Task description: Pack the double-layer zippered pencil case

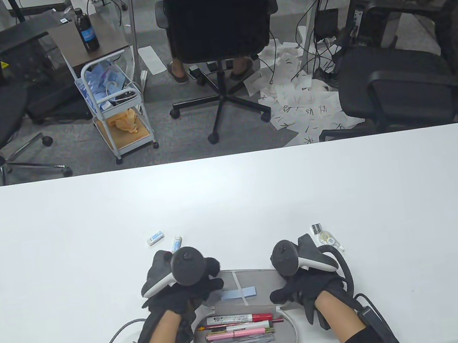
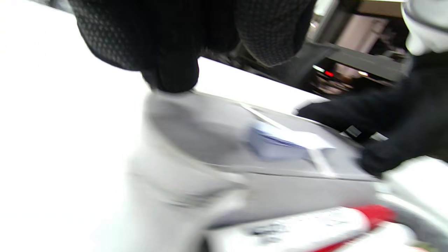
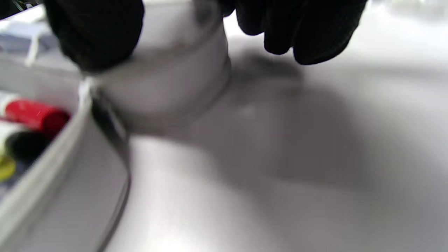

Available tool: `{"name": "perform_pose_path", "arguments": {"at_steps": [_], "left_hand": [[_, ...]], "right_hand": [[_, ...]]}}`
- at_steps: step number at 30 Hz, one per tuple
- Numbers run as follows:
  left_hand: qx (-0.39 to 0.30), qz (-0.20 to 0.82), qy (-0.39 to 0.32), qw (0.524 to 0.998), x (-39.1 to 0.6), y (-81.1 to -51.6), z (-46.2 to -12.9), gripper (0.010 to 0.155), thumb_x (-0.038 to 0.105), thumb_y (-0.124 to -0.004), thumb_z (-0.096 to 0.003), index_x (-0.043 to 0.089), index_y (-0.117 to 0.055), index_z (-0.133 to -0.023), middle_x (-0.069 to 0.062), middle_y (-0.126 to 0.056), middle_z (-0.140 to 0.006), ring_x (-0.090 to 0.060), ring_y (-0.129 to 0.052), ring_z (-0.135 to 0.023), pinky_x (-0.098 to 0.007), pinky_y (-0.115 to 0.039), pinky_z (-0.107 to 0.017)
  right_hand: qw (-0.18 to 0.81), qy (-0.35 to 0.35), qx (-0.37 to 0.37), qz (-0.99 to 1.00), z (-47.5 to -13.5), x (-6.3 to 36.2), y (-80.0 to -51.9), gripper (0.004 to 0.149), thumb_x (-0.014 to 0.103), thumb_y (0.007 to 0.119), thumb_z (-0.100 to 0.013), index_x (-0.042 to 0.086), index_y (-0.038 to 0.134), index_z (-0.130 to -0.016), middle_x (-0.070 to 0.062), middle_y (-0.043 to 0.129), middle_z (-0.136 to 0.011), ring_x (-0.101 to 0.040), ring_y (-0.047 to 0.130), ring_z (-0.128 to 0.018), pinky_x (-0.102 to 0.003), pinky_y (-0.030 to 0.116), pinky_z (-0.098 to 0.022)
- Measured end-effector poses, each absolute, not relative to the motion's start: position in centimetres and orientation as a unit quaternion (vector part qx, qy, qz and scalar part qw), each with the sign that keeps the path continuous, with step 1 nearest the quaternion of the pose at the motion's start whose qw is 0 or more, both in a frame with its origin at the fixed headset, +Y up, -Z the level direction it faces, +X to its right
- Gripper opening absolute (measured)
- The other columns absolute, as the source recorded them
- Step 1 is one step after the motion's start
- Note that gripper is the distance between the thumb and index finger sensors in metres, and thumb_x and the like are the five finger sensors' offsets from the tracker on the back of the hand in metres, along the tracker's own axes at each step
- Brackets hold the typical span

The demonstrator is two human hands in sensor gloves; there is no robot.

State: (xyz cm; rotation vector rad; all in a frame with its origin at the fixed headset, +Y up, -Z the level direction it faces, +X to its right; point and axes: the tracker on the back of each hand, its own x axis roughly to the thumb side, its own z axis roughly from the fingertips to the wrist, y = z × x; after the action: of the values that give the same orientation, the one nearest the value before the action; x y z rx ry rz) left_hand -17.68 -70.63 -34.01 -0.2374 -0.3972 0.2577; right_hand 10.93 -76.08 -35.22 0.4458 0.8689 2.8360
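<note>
So left hand [image 1: 186, 290] & right hand [image 1: 302, 284] each grip an end of the pencil case [image 1: 248, 305] lid, fingers clamped on it. Case lies open near the table [image 1: 52, 247] front edge w/ pens [image 1: 239, 332] inside.

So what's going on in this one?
A person in black sensor gloves is packing a grey pencil case that lies open on a white table. The left hand and right hand each touch one end of the opened flap. The near compartment already holds pens and markers. Two erasers and a correction tape lie outside on the table.
</note>
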Motion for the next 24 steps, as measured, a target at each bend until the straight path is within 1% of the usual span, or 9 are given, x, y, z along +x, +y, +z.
{"name": "perform_pose_path", "arguments": {"at_steps": [1, 3, 5, 8, 10, 14, 16, 19, 24], "left_hand": [[-0.118, 0.102, -0.182, 0.971, -18.8, -70.9, -33.3, 0.045, 0.04, -0.083, -0.0555, 0.011, -0.088, -0.089, -0.023, -0.095, -0.085, -0.025, -0.111, -0.05, -0.039, -0.095, -0.04], [-0.15, 0.092, -0.167, 0.97, -20.0, -71.8, -32.5, 0.05, 0.05, -0.083, -0.0532, 0.012, -0.092, -0.085, -0.02, -0.102, -0.077, -0.019, -0.113, -0.04, -0.034, -0.097, -0.033], [-0.232, 0.121, -0.172, 0.95, -20.3, -73.4, -31.7, 0.055, 0.056, -0.081, -0.0526, 0.011, -0.095, -0.081, -0.02, -0.104, -0.071, -0.019, -0.114, -0.035, -0.033, -0.097, -0.03], [-0.28, 0.108, -0.181, 0.936, -19.6, -74.7, -30.8, 0.053, 0.054, -0.083, -0.0531, 0.012, -0.094, -0.082, -0.02, -0.104, -0.071, -0.02, -0.113, -0.037, -0.035, -0.097, -0.031], [-0.254, 0.061, -0.189, 0.947, -19.0, -75.0, -30.4, 0.04, 0.045, -0.083, -0.0562, 0.016, -0.092, -0.083, -0.017, -0.101, -0.074, -0.02, -0.111, -0.042, -0.037, -0.095, -0.036], [-0.263, 0.097, -0.194, 0.94, -19.3, -75.4, -30.3, 0.04, 0.04, -0.084, -0.057, 0.014, -0.09, -0.087, -0.019, -0.098, -0.075, -0.019, -0.112, -0.047, -0.036, -0.096, -0.041], [-0.272, 0.137, -0.195, 0.932, -20.1, -75.8, -30.3, 0.04, 0.039, -0.084, -0.0572, 0.013, -0.089, -0.087, -0.018, -0.096, -0.076, -0.019, -0.111, -0.048, -0.036, -0.096, -0.042], [-0.298, 0.231, -0.184, 0.908, -21.7, -77.1, -30.6, 0.04, 0.038, -0.083, -0.0584, 0.012, -0.087, -0.088, -0.018, -0.09, -0.075, -0.021, -0.106, -0.048, -0.041, -0.092, -0.045], [-0.347, 0.321, -0.149, 0.868, -23.5, -78.0, -31.2, 0.04, 0.037, -0.083, -0.0592, 0.013, -0.088, -0.091, -0.016, -0.092, -0.075, -0.022, -0.106, -0.047, -0.042, -0.091, -0.044]], "right_hand": [[0.103, 0.297, 0.141, 0.939, -35.2, 11.1, -76.2, 0.092, 0.054, 0.067, -0.044, 0.009, 0.025, -0.111, -0.026, 0.032, -0.115, -0.048, 0.048, -0.095, -0.059, 0.06, -0.067], [0.119, 0.267, 0.146, 0.945, -35.2, 11.0, -76.1, 0.087, 0.05, 0.072, -0.043, 0.011, 0.035, -0.111, -0.026, 0.039, -0.114, -0.05, 0.052, -0.093, -0.061, 0.06, -0.066], [0.082, 0.246, 0.159, 0.953, -34.9, 10.4, -75.6, 0.085, 0.049, 0.071, -0.042, 0.01, 0.036, -0.109, -0.025, 0.042, -0.114, -0.049, 0.057, -0.094, -0.061, 0.063, -0.066], [0.077, 0.217, 0.17, 0.958, -34.4, 9.8, -74.9, 0.086, 0.046, 0.074, -0.042, 0.012, 0.022, -0.101, -0.027, 0.037, -0.112, -0.045, 0.065, -0.094, -0.062, 0.066, -0.064], [0.079, 0.206, 0.174, 0.96, -34.2, 9.6, -74.4, 0.088, 0.044, 0.077, -0.043, 0.015, 0.014, -0.096, -0.02, 0.038, -0.11, -0.039, 0.068, -0.093, -0.063, 0.064, -0.065], [0.073, 0.121, 0.205, 0.969, -33.3, 9.6, -72.7, 0.104, 0.04, 0.082, -0.042, 0.019, -0.002, -0.101, -0.005, 0.049, -0.103, -0.033, 0.067, -0.089, -0.064, 0.06, -0.068], [0.098, 0.077, 0.233, 0.964, -32.9, 9.9, -71.8, 0.097, 0.038, 0.083, -0.042, 0.025, 0.011, -0.106, -0.003, 0.054, -0.1, -0.033, 0.064, -0.088, -0.063, 0.059, -0.069], [0.166, 0.073, 0.277, 0.944, -32.2, 10.9, -70.8, 0.068, 0.043, 0.08, -0.044, 0.028, 0.05, -0.104, -0.003, 0.06, -0.099, -0.035, 0.062, -0.089, -0.064, 0.054, -0.069], [0.284, 0.143, 0.314, 0.894, -31.7, 12.6, -71.7, 0.065, 0.053, 0.078, -0.045, 0.031, 0.056, -0.103, -0.009, 0.059, -0.107, -0.043, 0.049, -0.097, -0.07, 0.045, -0.068]]}}
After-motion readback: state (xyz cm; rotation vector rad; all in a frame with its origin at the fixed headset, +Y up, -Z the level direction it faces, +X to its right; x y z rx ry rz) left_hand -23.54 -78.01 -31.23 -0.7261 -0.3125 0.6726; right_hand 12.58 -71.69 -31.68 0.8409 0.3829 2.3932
